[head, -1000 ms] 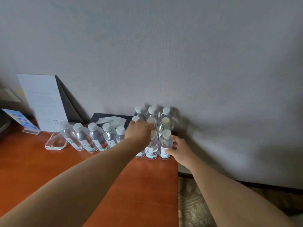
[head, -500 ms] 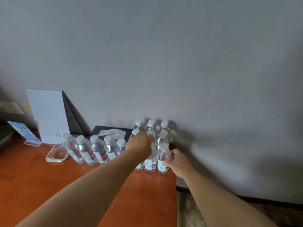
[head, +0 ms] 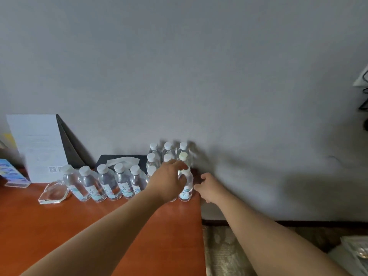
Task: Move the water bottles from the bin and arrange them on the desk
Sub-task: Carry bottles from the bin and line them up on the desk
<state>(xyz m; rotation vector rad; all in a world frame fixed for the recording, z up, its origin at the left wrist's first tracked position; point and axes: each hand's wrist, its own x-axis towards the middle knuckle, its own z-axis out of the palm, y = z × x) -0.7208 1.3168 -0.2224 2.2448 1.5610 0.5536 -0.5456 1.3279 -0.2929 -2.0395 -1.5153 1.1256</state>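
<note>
Several clear water bottles with white caps stand on the orange wooden desk (head: 99, 226). A row of them (head: 121, 182) runs along the back, and a tight cluster (head: 168, 149) fills the desk's far right corner against the wall. My left hand (head: 169, 181) lies over the cluster's front row, its fingers curled round the top of the front middle bottle (head: 173, 198), which it mostly hides. The fingertips reach the cap of the front right bottle (head: 186, 189). My right hand (head: 209, 188) hovers just right of that bottle, past the desk edge, fingers relaxed and holding nothing.
A glass ashtray (head: 53, 193) sits left of the row. Behind it stand a white paper sign (head: 37, 144), a blue acrylic card (head: 12, 174) and a black tissue box (head: 121, 159). Patterned carpet (head: 219, 251) lies right of the desk. A pale object (head: 356, 253) shows at the lower right.
My right hand has let go of the front right bottle and drawn a little to the right. My left hand stays on the front row, and the view has tilted up.
</note>
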